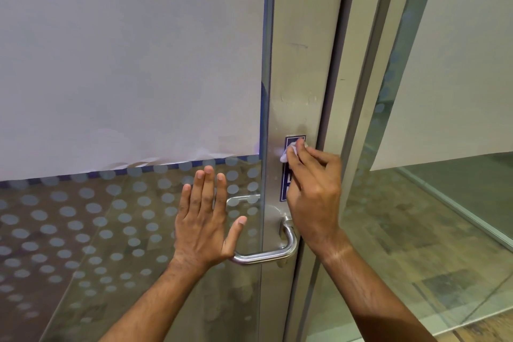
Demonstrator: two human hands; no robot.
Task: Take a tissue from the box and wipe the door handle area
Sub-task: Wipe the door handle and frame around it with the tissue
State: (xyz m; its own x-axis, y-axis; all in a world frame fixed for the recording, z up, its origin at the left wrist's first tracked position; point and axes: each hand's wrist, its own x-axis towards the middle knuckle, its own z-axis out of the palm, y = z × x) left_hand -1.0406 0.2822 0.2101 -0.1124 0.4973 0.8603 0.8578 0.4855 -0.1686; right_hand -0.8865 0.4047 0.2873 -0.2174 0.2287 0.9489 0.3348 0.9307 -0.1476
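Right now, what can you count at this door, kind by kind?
Hands: 2, the left hand flat on the glass, the right hand pressing a tissue
Tissues: 1, the white tissue
Door handles: 1, the metal handle
Blue stickers: 1, the sticker above the handle
Total: 5

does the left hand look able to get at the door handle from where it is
Probably yes: the left hand lies open on the glass, its thumb right beside the door handle, with nothing between. The right hand is wiping higher up.
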